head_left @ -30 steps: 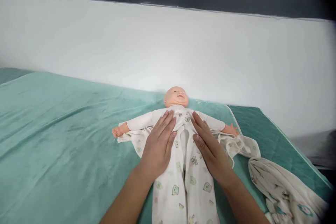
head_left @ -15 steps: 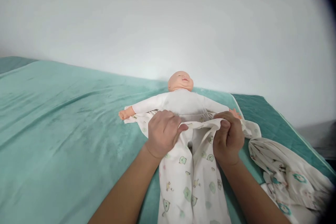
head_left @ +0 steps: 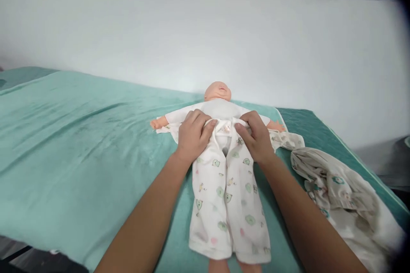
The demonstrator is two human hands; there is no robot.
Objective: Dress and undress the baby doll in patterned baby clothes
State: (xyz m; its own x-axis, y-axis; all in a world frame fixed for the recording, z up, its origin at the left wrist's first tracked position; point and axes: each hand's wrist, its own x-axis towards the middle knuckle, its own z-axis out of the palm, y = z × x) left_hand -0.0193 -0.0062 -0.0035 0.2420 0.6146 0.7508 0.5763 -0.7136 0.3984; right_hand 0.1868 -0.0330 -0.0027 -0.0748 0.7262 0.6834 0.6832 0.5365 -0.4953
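Note:
A baby doll in a white long-sleeved top lies on its back, arms spread and head away from me. White baby pants with green animal prints cover its legs, and the feet end shows below the cuffs. At the waistband's left side, my left hand grips the cloth, thumb on top. My right hand grips the waistband on the other side. A gap in the crotch shows between the legs. Under the doll's arms lies a patterned garment, partly hidden by the body.
A crumpled heap of patterned white cloth lies at the right. Green sheet spreads under everything, with a darker green mat at the right. Behind the doll's head rises a white wall.
Both hands have drawn the waistband up against the doll's belly; it was held raised and stretched before. My view has shifted, and the pants' cuffs and the lower legs now show.

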